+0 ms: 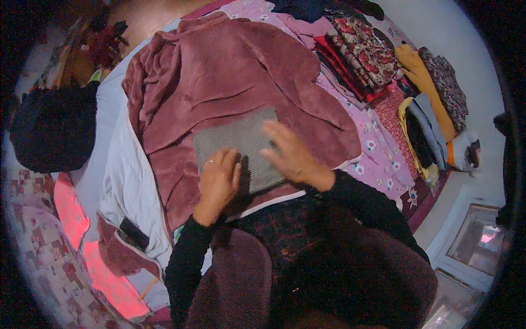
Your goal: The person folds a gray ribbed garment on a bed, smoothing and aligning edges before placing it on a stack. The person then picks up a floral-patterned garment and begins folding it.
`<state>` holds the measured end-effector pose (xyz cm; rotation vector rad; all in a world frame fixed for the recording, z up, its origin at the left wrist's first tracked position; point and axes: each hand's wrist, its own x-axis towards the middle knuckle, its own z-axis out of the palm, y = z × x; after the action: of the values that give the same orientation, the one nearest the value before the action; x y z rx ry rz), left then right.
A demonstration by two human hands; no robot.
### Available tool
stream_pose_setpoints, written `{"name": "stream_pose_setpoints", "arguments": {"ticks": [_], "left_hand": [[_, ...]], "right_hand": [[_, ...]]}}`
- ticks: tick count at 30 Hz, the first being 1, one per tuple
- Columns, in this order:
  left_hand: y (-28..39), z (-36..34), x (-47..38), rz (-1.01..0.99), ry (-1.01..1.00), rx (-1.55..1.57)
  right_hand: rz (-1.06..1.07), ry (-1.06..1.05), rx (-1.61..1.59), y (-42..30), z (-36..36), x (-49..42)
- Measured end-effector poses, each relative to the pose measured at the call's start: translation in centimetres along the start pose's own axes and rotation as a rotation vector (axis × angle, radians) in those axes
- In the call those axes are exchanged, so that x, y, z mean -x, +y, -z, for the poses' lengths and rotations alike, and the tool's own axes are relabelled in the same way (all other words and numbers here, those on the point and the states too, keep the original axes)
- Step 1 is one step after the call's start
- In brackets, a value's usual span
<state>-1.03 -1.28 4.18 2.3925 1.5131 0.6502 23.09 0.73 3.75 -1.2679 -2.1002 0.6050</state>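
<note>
A grey-green textured cloth [234, 135], folded into a rough rectangle, lies flat on a dusty-pink plush blanket [230, 74] with a pale edge. My left hand [219, 179], wearing a ring, rests on the cloth's near left part with its fingers bent; whether it pinches any fabric cannot be made out. On the right side of the cloth is my right hand [289, 156], blurred, its fingers spread and nothing held in them. Both sleeves are black.
Folded clothes, among them a floral garment [361, 53] and a mustard one [427, 86], are piled at the right on a pink flowered sheet [370, 144]. A dark phone-like object [134, 233] lies at lower left. Farther left is a black rounded item [55, 127].
</note>
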Motion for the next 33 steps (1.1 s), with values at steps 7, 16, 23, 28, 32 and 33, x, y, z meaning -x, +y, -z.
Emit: {"name": "stream_pose_setpoints", "arguments": {"ticks": [7,16,23,28,32,33], "left_hand": [[-2.0,-5.0,1.7,0.209,-0.158,-0.056],[-5.8,-7.1,4.2,0.632,-0.046,0.452],[-6.3,-6.8,5.5,0.677,0.012,0.688],[-7.6,-3.7,4.7,0.560,0.057,0.452],[-8.1,-1.8,-0.1,0.219,0.135,0.134],[-8.0,-1.8,-1.6,0.156,0.129,0.077]], "right_hand": [[0.020,-0.323,0.403,2.3,-4.0,0.5],[-0.274,-0.056,0.215,5.1,-5.6,1.3],[-0.381,-0.003,0.053,6.7,-3.9,2.8],[-0.471,0.043,-0.056,6.3,-0.9,2.5],[-0.204,0.108,0.077,4.8,0.0,-1.2],[-0.126,0.100,0.099,4.3,-0.4,-2.4]]}}
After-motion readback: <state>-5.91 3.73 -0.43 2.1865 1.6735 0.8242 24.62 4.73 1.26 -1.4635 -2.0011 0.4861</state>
